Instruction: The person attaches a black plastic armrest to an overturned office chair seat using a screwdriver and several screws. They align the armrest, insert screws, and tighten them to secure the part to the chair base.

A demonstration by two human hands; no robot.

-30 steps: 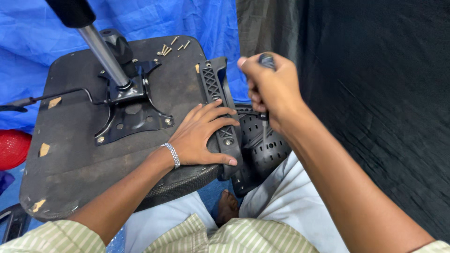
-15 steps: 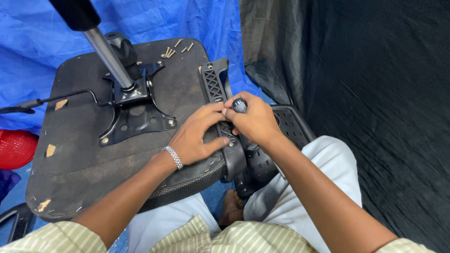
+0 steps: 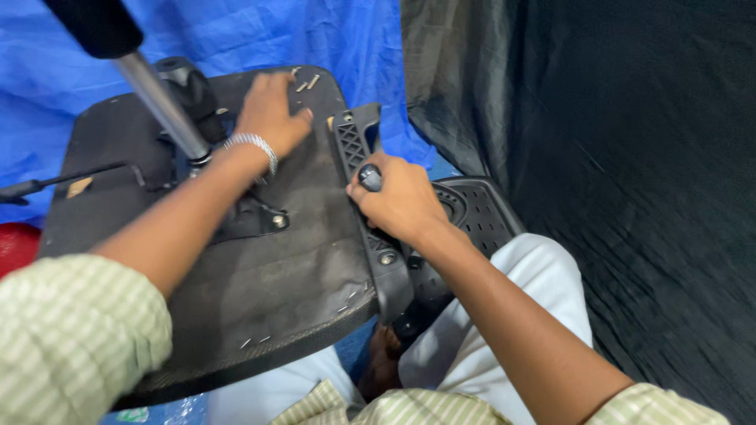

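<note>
The right hand [image 3: 398, 201] grips a screwdriver handle [image 3: 370, 176] upright on the armrest bracket [image 3: 364, 169], while the left hand [image 3: 272, 114], fingers spread, reaches the loose screws [image 3: 305, 81] on the upturned seat base [image 3: 299, 260].

striped green sleeves [image 3: 79, 330], silver bracelet [image 3: 253, 146], white trousers [image 3: 512, 315]

Left hand [image 3: 272, 114] on upturned chair seat [image 3: 260, 267], right hand [image 3: 402, 201] gripping screwdriver [image 3: 370, 176].

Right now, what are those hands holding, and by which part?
The right hand grips a black-handled tool by its handle. The left hand holds nothing, resting flat on the black upturned chair seat.
</note>
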